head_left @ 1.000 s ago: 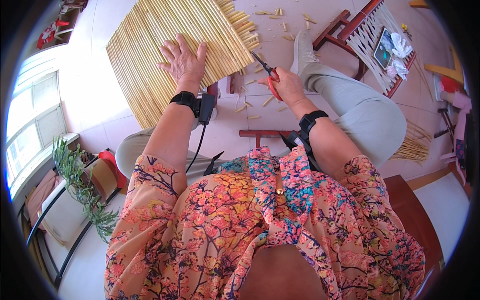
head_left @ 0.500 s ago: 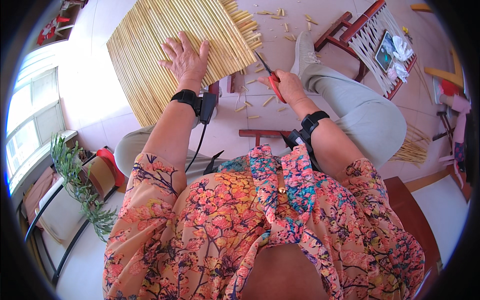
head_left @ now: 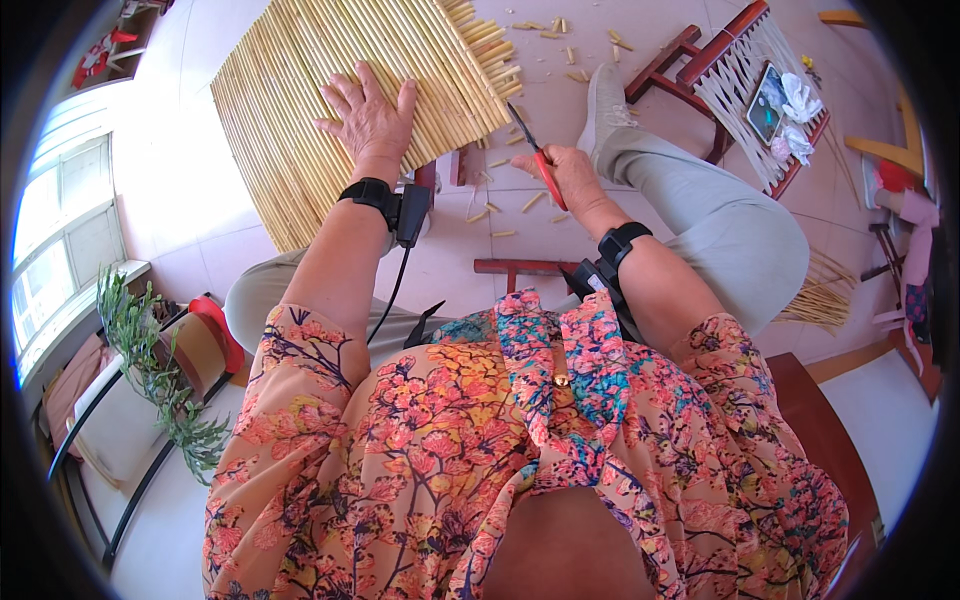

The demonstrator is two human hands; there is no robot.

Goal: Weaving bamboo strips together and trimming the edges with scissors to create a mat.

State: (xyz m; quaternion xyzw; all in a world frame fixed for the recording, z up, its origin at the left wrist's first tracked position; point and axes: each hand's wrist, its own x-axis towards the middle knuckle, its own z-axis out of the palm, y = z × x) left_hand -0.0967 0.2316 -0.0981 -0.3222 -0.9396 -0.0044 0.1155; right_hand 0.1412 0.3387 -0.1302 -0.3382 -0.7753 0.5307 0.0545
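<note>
A mat of yellow-green reed stalks [head_left: 290, 130], set side by side, spreads in front of me at the upper left. My left hand [head_left: 372, 118] lies flat on it with fingers spread. Along the right side the stalk ends stick out unevenly. My right hand [head_left: 573, 180] grips red-handled scissors [head_left: 546, 172], their dark blades pointing up and left toward the mat's right corner. The blade tips are at or just beside that corner; whether they touch a stalk I cannot tell.
Short cut stalk pieces [head_left: 532, 202] litter the tiled floor. At the upper right stands a corded stool [head_left: 735, 75] bearing a phone [head_left: 768, 103] and crumpled tissues [head_left: 800, 98]. Long stalks [head_left: 820, 295] lie beyond my right knee. A green plant [head_left: 150, 360] stands at left.
The scissors have turned slightly, and their handles look closer together. My left hand stays flat on the mat, and the view has shifted a little.
</note>
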